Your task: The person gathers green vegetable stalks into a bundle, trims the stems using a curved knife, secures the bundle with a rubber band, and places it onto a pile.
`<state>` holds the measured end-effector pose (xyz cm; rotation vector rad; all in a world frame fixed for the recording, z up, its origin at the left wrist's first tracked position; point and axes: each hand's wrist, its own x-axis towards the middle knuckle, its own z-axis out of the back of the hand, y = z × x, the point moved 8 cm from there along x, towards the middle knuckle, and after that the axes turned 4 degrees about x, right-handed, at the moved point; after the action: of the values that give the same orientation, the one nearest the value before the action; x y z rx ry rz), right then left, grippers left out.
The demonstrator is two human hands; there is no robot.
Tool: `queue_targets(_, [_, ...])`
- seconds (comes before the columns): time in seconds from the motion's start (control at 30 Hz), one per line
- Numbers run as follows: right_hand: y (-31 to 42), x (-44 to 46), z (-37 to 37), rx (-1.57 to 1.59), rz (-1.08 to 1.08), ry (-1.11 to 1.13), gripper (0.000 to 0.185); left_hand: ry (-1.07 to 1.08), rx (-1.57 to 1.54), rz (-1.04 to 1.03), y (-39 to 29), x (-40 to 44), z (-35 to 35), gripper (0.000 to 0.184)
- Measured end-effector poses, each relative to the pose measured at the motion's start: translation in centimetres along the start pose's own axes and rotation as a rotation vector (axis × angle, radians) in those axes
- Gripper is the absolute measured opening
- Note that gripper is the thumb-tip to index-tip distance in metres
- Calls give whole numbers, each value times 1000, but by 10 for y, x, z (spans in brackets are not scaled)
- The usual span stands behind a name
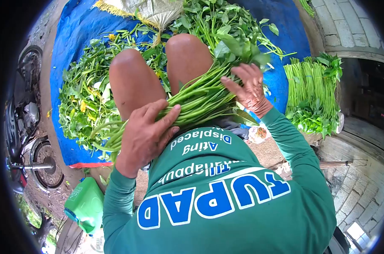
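A bundle of long green leafy stems (200, 95), which look like water spinach, lies across my lap. My left hand (147, 131) is wrapped over its cut-stem end, fingers and thumb pressed on the stalks. At the leafy end, my right hand (248, 86) is beside the bundle with thumb and fingers apart; whether its fingertips touch the leaves is hard to tell. Beyond my knees, loose leafy greens (225, 25) are heaped at the upper right. Trimmed leaves and stalks (88, 99), some yellow, are scattered to the left.
A blue tarp (69, 31) lies under the greens, with a pale sack (145, 10) at its far side. Tied bundles of greens (312, 93) are stacked at the right. A green plastic jug (86, 205) stands at lower left, near a parked motorcycle (31, 152).
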<state>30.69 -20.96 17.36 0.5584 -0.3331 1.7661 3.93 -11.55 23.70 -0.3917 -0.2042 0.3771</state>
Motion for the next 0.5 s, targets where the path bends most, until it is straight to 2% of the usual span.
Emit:
queue_targets(0.13, [-95, -58, 13, -214, -249, 186, 83, -8, -1, 37, -2, -4, 0, 61])
queue_targets(0.2, [-126, -36, 55, -469, -354, 361, 75, -11, 2, 27, -3, -6, -1, 63])
queue_targets(0.27, [-187, -10, 120, -309, -448, 107, 59, -6, -13, 23, -4, -8, -3, 63])
queue_targets(0.3, [-189, 24, 150, -123, -507, -73, 56, -8, -21, 26, -4, -6, -4, 62])
queue_targets(0.33, [-149, 64, 148, 161, -534, -163, 53, -4, -27, 30, -4, -5, -3, 62])
queue_targets(0.37, [-96, 101, 123, 473, -551, -127, 52, -2, -32, 13, -6, -6, -3, 59])
queue_targets(0.43, [15, 149, 31, 973, -535, 271, 51, -21, -26, -21, -7, -1, -3, 54])
queue_targets(0.47, [66, 153, -24, 1131, -580, 510, 51, -38, -34, -52, -9, 1, -2, 53])
queue_targets(0.5, [96, 149, -68, 1172, -659, 656, 53, -52, -42, -76, -9, 0, -1, 51])
